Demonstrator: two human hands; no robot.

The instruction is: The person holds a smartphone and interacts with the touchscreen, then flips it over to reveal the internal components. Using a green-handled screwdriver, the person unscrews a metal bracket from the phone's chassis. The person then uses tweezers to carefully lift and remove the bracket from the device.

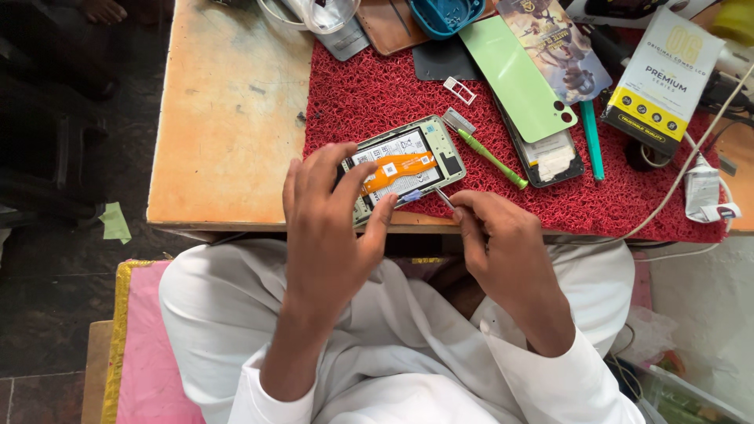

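The left hand [334,216] clamps the opened phone [404,165] at the near edge of the red mat [377,94], fingers spread over its orange flex cable [397,169]; the right hand [503,247] pinches thin tweezers [442,196], tip at the phone's 5 o'clock corner; a slip there could, I judge, tear the cable or nick the battery, since the phone overhangs the wooden table [228,118]; at 2 o'clock lie a green spudger [491,157], a green back cover [518,78] and a second opened phone [550,157]; a boxed spare part [664,78] sits farther right, nothing blocking the hands.
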